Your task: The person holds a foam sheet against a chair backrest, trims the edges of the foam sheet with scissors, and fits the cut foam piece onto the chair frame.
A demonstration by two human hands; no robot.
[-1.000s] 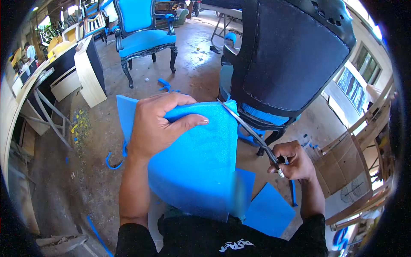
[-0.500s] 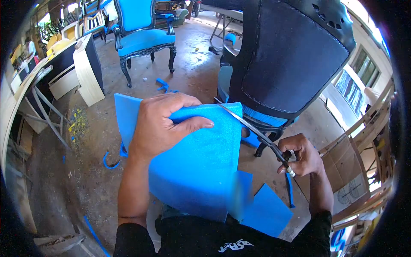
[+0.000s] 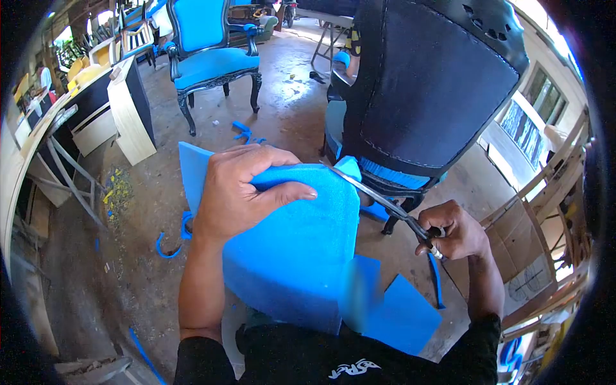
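A large sheet of blue foam hangs in front of me, its top edge pinched between the thumb and fingers of my left hand. My right hand is closed around the handles of long dark scissors. The blades lie across the foam's top right corner, where a small blue corner piece tilts away from the sheet along the cut. Whether that piece is fully separated cannot be seen.
A black chair stands close behind the scissors. Farther back is a blue armchair. Blue foam pieces and scraps lie on the floor. Cardboard leans at the right; a wooden-edged table stands left.
The scissor blades have cut into the foam's top right corner, and the corner piece now tips away. The sheet's top edge has dropped slightly. A person's arm or leg has appeared behind the black chair.
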